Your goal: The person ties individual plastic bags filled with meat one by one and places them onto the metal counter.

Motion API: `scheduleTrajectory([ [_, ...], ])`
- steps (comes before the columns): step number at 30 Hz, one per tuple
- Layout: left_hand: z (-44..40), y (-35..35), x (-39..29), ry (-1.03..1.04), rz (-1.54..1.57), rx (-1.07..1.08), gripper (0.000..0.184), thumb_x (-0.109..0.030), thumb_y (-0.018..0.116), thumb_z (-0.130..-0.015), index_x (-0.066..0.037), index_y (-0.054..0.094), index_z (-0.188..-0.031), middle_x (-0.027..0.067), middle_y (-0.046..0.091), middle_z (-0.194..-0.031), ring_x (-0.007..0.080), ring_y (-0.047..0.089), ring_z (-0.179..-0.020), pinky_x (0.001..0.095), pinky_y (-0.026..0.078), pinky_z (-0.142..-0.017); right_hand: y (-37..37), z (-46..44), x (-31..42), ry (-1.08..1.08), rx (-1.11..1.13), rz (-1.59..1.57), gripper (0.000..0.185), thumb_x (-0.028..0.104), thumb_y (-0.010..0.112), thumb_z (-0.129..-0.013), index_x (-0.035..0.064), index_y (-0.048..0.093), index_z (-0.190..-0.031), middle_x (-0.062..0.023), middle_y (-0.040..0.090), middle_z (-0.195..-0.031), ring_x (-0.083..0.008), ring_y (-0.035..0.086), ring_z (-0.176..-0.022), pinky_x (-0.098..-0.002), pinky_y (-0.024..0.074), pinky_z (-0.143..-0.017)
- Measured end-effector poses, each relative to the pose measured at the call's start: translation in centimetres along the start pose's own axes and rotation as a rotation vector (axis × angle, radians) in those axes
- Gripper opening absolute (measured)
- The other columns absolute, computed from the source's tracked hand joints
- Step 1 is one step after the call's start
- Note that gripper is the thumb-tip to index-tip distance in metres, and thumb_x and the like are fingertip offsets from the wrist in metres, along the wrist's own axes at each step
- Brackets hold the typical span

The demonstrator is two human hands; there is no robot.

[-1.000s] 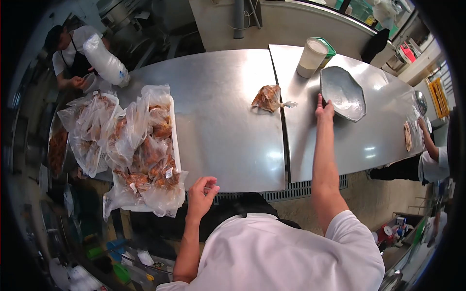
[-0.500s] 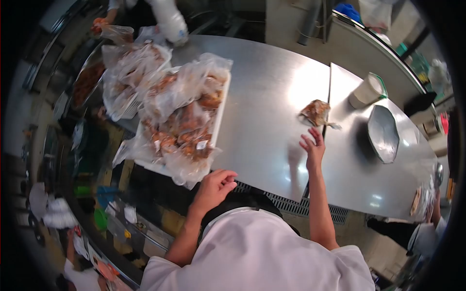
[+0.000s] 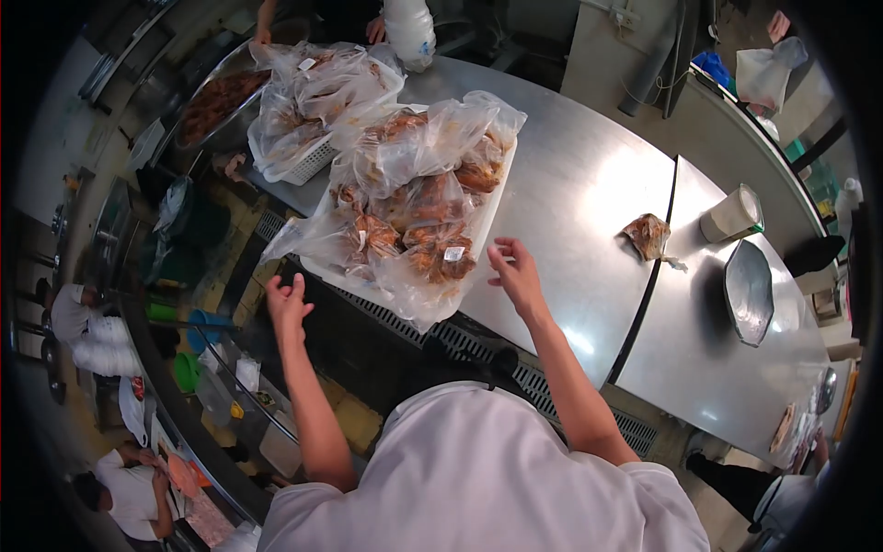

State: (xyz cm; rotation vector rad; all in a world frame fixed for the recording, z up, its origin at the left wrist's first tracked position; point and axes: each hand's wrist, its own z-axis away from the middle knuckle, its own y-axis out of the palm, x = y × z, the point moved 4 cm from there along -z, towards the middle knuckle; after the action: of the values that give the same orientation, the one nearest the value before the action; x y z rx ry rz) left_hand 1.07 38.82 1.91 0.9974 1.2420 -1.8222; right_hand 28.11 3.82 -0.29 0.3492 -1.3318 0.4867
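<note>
A white tray (image 3: pixel 497 198) on the steel table holds several clear plastic bags of browned cooked meat (image 3: pixel 428 202), some with white labels. My left hand (image 3: pixel 289 299) is off the tray's near left corner, fingers apart, with nothing in it. On the other side, my right hand (image 3: pixel 515 271) hovers close to the tray's right edge, fingers spread and holding nothing. One small knotted bag of browned meat (image 3: pixel 647 236) lies alone farther right, near the seam between two tables.
A white basket of bagged meat (image 3: pixel 313 161) and a metal basin of reddish-brown food (image 3: pixel 216 106) stand at the far left. On the right are a white tub (image 3: pixel 733 216) and a metal dish (image 3: pixel 750 294). Other people are around the edges.
My right hand has moved left, from beside the single bag to the tray's right side. My left hand has moved left and up. The view has turned toward the tray.
</note>
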Motion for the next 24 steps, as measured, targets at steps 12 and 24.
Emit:
scheduleTrajectory([
  [12, -2.5, 5.4, 3.1, 0.032, 0.321, 0.291, 0.013, -0.007, 0.059, -0.1, 0.003, 0.067, -0.104, 0.003, 0.064, -0.078, 0.0076, 0.055, -0.056, 0.0237, 0.052, -0.049, 1.2, -6.0, -3.2, 0.087, -0.101, -0.069, 0.025, 0.012, 0.069, -0.088, -0.0011, 0.059, -0.106, -0.0095, 0.064, -0.085, -0.0187, 0.066, -0.069, -0.0329, 0.0568, -0.053],
  [24, 6.2, 11.8, 1.5, 0.07, 0.252, 0.529, 0.023, -0.012, 0.062, -0.101, 0.005, 0.063, -0.117, 0.0056, 0.067, -0.081, 0.0125, 0.064, -0.058, 0.0249, 0.055, -0.049, -9.8, -1.0, -3.4, 0.12, -0.213, -0.25, 0.017, 0.015, 0.07, -0.094, 0.001, 0.062, -0.101, -0.0052, 0.065, -0.077, -0.0144, 0.065, -0.059, -0.0304, 0.0551, -0.046],
])
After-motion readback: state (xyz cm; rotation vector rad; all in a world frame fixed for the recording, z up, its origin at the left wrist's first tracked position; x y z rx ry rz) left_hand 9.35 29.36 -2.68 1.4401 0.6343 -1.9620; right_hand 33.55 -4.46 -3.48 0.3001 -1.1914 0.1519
